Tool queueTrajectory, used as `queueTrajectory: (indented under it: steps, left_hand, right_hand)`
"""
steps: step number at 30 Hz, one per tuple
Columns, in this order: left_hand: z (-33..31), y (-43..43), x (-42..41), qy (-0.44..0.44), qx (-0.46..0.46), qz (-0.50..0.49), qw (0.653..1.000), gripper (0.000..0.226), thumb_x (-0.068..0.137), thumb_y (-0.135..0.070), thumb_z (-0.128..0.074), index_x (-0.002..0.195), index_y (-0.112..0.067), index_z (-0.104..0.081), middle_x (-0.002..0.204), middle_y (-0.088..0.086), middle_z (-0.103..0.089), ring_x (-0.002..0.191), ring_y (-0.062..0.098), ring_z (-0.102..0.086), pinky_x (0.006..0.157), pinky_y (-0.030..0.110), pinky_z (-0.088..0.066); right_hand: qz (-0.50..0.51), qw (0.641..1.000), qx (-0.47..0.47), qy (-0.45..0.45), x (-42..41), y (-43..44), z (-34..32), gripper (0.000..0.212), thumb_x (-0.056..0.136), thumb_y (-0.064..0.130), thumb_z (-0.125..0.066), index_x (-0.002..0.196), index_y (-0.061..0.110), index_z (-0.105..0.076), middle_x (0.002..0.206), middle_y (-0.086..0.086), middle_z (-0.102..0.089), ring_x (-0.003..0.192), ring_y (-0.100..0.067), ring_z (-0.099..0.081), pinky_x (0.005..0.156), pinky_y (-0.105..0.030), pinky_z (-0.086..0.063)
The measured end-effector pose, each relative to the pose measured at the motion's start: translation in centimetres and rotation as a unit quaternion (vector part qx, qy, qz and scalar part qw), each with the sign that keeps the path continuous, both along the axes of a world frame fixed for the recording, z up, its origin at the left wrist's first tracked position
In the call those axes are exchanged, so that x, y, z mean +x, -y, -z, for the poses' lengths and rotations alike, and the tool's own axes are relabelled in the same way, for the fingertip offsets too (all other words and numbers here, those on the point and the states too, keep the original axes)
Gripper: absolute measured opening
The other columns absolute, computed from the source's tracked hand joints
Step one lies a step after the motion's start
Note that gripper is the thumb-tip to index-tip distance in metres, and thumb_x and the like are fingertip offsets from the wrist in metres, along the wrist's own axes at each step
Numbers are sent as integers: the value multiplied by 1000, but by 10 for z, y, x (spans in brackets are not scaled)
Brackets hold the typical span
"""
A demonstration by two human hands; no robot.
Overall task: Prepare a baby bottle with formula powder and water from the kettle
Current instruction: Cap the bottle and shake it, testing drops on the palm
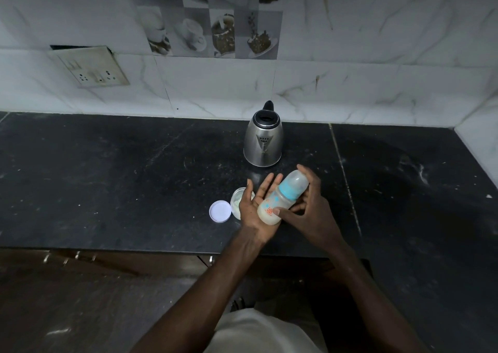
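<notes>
A person stood at a dark stone worktop (107, 177), seen from above, with a baby bottle (280, 199) held tilted between both hands just over its surface. The left hand (256, 210) was flat, fingers straight, the bottle's side resting against its palm. The right hand (312, 210) wrapped the other side, thumb across the front and fingers curled behind. The bottle wore its blue collar and clear cap, and milky liquid sat in its base, so this looked like the mixing step. The flat palm gave little hold; a quick roll or shake could have let the bottle slip onto the worktop. If the collar was not screwed tight, liquid could have leaked. An open formula tub (237, 204), its white lid (220, 211) beside it, sat just behind the left hand, where a careless move could have tipped it. A steel kettle (263, 139) stood near, behind the hands.
</notes>
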State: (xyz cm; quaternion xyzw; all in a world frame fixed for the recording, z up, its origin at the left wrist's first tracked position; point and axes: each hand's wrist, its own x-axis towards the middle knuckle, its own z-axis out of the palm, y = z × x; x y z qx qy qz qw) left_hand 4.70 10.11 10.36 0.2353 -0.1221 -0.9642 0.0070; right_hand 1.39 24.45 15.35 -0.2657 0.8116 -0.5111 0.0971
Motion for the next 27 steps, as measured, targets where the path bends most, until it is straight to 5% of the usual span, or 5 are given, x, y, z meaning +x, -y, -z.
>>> queueTrajectory:
  steps: [7, 11, 16, 20, 27]
  left_hand:
    - [-4, -5, -8, 5, -16, -15, 1000, 68, 104, -58, -51, 147, -7, -61, 148, 15, -66, 146, 35, -55, 128, 52, -36]
    - [-6, -7, -6, -3, -1, -13, 1000, 68, 104, -57, -55, 148, -6, -59, 148, 15, -66, 145, 39, -55, 124, 60, -37]
    - [-6, -5, -4, 20, -41, -23, 999, 67, 104, -59, -51, 148, -10, -62, 146, 12, -69, 133, 28, -66, 122, 45, -43]
    - [-4, -7, -5, 23, -8, -28, 999, 66, 105, -55, -54, 145, -5, -62, 149, 18, -65, 143, 39, -57, 126, 56, -36]
    - [4, -11, -1, 28, -42, -16, 999, 70, 99, -60, -55, 148, -11, -62, 144, 18, -68, 135, 36, -62, 124, 51, -40]
  right_hand:
    - [147, 984, -84, -59, 5, 3, -18, 109, 74, 23, -94, 154, 48, -23, 148, 4, -49, 117, -17, -68, 85, -40, -65]
    - [81, 993, 44, -71, 9, 2, -21, 107, 70, 23, -94, 152, 43, -29, 135, 18, -53, 93, -10, -70, 80, -40, -64]
    - [272, 950, -145, -52, 2, 2, -38, 105, 76, 20, -92, 157, 32, -25, 141, 2, -54, 115, -6, -66, 92, -32, -62]
    - [121, 993, 12, -15, 17, 10, -27, 106, 71, 23, -93, 153, 42, -29, 138, 8, -59, 110, -12, -68, 93, -45, -61]
    - [214, 974, -71, -12, 17, 21, -37, 103, 75, 21, -90, 155, 40, -27, 134, 7, -61, 109, -13, -69, 94, -42, -61]
